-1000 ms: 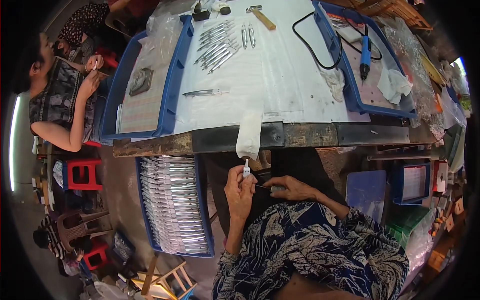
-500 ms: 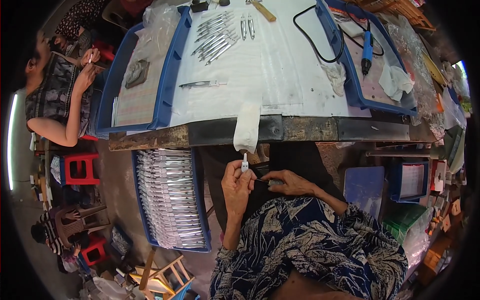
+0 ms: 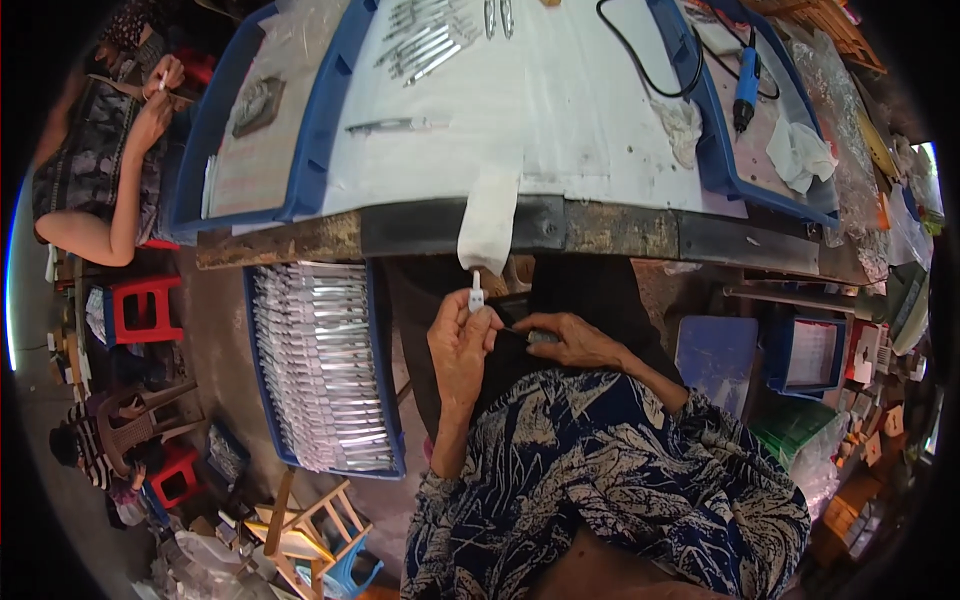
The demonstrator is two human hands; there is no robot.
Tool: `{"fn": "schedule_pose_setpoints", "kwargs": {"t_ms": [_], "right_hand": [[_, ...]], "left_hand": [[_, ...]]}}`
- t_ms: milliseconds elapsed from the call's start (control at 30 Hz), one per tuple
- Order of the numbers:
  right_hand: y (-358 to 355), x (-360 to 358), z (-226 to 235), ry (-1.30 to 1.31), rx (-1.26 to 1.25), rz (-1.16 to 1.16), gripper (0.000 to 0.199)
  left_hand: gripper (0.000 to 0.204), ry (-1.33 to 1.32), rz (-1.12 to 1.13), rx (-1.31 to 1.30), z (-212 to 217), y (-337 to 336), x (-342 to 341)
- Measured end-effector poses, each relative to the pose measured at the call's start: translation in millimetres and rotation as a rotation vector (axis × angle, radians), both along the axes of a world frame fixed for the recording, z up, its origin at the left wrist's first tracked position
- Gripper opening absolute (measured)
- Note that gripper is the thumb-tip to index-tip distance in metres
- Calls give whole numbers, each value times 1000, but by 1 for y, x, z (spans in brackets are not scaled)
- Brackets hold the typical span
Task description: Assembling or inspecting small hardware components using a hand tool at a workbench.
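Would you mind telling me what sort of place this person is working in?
Probably a small hand-assembly workshop. Metal pieces lie loose on a covered workbench, a blue tray below holds rows of packed items, and a co-worker sits at the same bench.

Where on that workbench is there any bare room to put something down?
The white sheet lies bare in the middle, between the lone metal tool and the black cable. It is crowded toward the far edge with loose metal pieces, and in the right blue tray with rags and a blue handheld tool.

Worn workbench; red stool on brown floor.
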State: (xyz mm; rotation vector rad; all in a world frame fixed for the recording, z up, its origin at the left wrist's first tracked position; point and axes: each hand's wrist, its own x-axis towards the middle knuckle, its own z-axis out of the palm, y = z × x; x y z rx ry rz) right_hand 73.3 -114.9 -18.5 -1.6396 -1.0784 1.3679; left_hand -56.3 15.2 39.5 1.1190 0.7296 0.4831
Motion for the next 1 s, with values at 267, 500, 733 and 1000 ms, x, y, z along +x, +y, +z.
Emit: {"fn": "schedule_pose_setpoints", "kwargs": {"t_ms": [267, 500, 733, 1000], "right_hand": [[2, 3, -3, -5, 21, 1, 38], [3, 1, 0, -18, 28, -9, 38], [4, 2, 7, 12, -39, -8, 37], [1, 7, 29, 125, -28, -107, 38]], "left_hand": [[16, -39, 22, 6, 5, 1, 6], [16, 9, -5, 42, 6, 3, 13], [18, -7, -51, 102, 9, 9, 24], [17, 31, -62, 120, 2, 17, 37]]}}
